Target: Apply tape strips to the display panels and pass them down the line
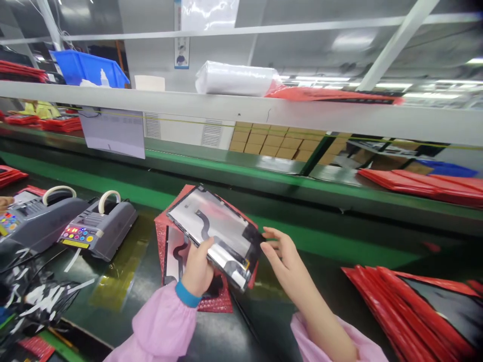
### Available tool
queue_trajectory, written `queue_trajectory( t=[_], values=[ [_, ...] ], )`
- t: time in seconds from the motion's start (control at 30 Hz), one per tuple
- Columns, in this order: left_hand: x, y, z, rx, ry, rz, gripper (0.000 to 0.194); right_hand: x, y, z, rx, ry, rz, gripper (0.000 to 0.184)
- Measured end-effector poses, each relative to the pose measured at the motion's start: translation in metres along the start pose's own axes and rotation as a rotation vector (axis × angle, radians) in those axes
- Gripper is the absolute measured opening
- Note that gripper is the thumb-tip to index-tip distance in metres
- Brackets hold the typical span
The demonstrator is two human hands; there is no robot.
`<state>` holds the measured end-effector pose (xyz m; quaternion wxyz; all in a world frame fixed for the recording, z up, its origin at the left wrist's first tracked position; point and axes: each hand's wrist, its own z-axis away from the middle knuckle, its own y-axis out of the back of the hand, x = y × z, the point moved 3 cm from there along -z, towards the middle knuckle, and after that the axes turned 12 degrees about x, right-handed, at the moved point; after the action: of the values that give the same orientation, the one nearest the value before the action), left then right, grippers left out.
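Observation:
A flat display panel (226, 221), silver-backed with a dark curved flex cable (204, 221), is tilted in front of me. My left hand (198, 269) grips its near long edge, thumb on top; a blue band circles that wrist. At the panel's black right end, my right hand (281, 254) has its fingertips bent against the corner, apparently pinching it. Beneath lie red bubble-wrap sleeves (160, 239) and a second similar panel (175, 256), partly covered by the first one and my left hand.
Two grey tape dispensers (100, 226) stand on the left, near tangled cables and white strips (37, 296). Red sleeves (400, 301) are piled at right. A dark thin tool or cable (243, 317) lies below the panel. Another person's hand (5, 202) shows at far left.

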<state>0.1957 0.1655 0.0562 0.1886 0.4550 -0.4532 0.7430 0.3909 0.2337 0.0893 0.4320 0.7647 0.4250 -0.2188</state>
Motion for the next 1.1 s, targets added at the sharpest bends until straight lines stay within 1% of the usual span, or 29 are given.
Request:
queue_trajectory(
  t=[0.07, 0.1, 0.13, 0.2, 0.27, 0.3, 0.37, 0.43, 0.57, 0.63, 0.7, 0.77, 0.83, 0.87, 0.9, 0.93, 0.97, 1.03, 1.1],
  values=[
    [0.007, 0.010, 0.007, 0.002, 0.048, 0.025, 0.050, 0.011, -0.002, 0.006, -0.039, -0.158, -0.029, 0.061],
    [0.010, 0.014, 0.010, 0.000, 0.076, 0.027, 0.051, 0.014, -0.004, 0.011, -0.083, -0.213, -0.037, 0.061],
    [0.013, 0.019, 0.012, -0.004, 0.104, 0.024, 0.052, 0.014, -0.007, 0.018, -0.147, -0.253, -0.060, 0.059],
    [0.019, 0.028, 0.013, -0.020, 0.158, 0.014, 0.056, 0.010, -0.016, 0.033, -0.317, -0.333, -0.178, 0.054],
    [0.025, 0.039, 0.009, -0.048, 0.192, 0.008, 0.063, 0.001, -0.025, 0.047, -0.447, -0.444, -0.336, 0.056],
    [0.029, 0.045, 0.005, -0.059, 0.193, 0.004, 0.065, -0.003, -0.028, 0.053, -0.470, -0.502, -0.395, 0.057],
    [0.036, 0.059, -0.005, -0.061, 0.152, -0.051, 0.066, -0.011, -0.035, 0.058, -0.457, -0.592, -0.468, 0.061],
    [0.041, 0.075, -0.018, -0.040, 0.098, -0.147, 0.065, -0.016, -0.040, 0.056, -0.417, -0.621, -0.503, 0.063],
    [0.041, 0.108, -0.044, 0.031, 0.029, -0.311, 0.066, -0.020, -0.056, 0.046, -0.371, -0.609, -0.511, 0.064],
    [0.039, 0.121, -0.056, 0.092, -0.024, -0.389, 0.064, -0.020, -0.072, 0.047, -0.369, -0.599, -0.517, 0.063],
    [0.035, 0.131, -0.064, 0.162, -0.082, -0.470, 0.059, -0.021, -0.093, 0.055, -0.393, -0.585, -0.504, 0.062],
    [0.031, 0.138, -0.067, 0.225, -0.134, -0.543, 0.053, -0.022, -0.114, 0.067, -0.436, -0.576, -0.463, 0.061],
    [0.028, 0.142, -0.065, 0.272, -0.182, -0.612, 0.051, -0.022, -0.128, 0.078, -0.480, -0.576, -0.408, 0.061],
    [0.026, 0.143, -0.064, 0.290, -0.204, -0.646, 0.051, -0.021, -0.129, 0.080, -0.495, -0.580, -0.387, 0.059],
    [0.025, 0.144, -0.062, 0.305, -0.226, -0.679, 0.049, -0.020, -0.125, 0.080, -0.496, -0.564, -0.357, 0.056],
    [0.024, 0.145, -0.061, 0.316, -0.249, -0.712, 0.046, -0.018, -0.116, 0.077, -0.477, -0.518, -0.307, 0.052],
    [0.024, 0.145, -0.061, 0.325, -0.273, -0.743, 0.042, -0.015, -0.103, 0.074, -0.438, -0.451, -0.229, 0.047],
    [0.023, 0.145, -0.063, 0.335, -0.320, -0.794, 0.037, -0.005, -0.070, 0.068, -0.349, -0.287, 0.007, 0.038],
    [0.022, 0.143, -0.066, 0.337, -0.360, -0.837, 0.035, 0.008, -0.039, 0.072, -0.322, -0.160, 0.258, 0.031]
  ],
)
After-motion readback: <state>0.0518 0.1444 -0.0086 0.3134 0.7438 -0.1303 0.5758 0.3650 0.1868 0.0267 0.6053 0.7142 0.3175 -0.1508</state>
